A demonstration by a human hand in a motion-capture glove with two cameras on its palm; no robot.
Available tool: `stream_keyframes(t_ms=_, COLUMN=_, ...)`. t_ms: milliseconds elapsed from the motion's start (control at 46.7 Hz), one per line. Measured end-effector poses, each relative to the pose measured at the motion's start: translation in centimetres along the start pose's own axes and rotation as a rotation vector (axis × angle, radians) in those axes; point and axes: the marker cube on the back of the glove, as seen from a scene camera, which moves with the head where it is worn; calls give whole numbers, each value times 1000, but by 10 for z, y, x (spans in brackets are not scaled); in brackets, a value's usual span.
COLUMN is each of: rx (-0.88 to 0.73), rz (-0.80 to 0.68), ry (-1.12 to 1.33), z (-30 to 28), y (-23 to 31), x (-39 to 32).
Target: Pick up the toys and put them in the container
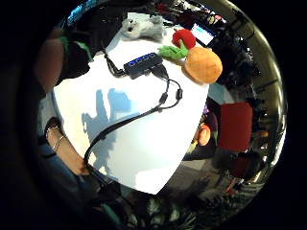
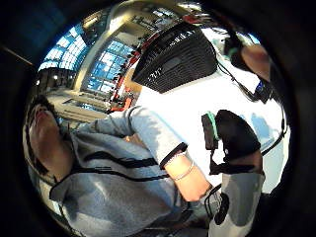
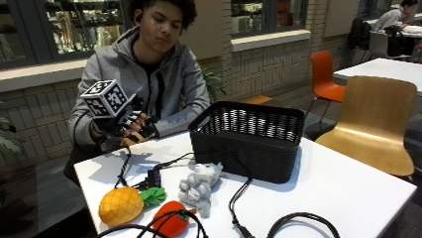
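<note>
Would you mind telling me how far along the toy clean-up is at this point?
Nothing looks done yet: the pineapple toy, red toy and grey plush animal all lie on the white table, outside the black basket. The gloved right hand is raised near the person's chest, holding no toy. All three toys are left to move.

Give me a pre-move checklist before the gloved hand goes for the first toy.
1. Basket upright, top open: ok.
2. Basket empty inside: cannot tell, the mesh wall hides the bottom.
3. Pineapple toy, red toy and grey plush all on the table, outside the basket: ok.
4. Right hand free of toys: ok, raised above the table's edge.
5. Toys clear of cables: not ok, a black cable arcs over the red toy.
</note>
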Motion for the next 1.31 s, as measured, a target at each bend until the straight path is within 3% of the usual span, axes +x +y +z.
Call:
stream_keyframes(t_ms=171, rx=-19, rz=-45, ry=61, z=2, y=-61, x=32)
stream_keyframes(t_ms=449, rx=-234, rz=31, ry=212, z=34, y=-180, x=101)
stream_keyframes(t_ms=728, rx=-456, rz=72, ry=326, z=77, y=-235, x=115)
stream_keyframes(t_ms=1006, rx=-328, rz=162, ry=155, z=103, y=-242, x=115)
stream_keyframes(t_ms=1305, rx=-51, rz=172, ry=176, z=115, y=-252, x=100)
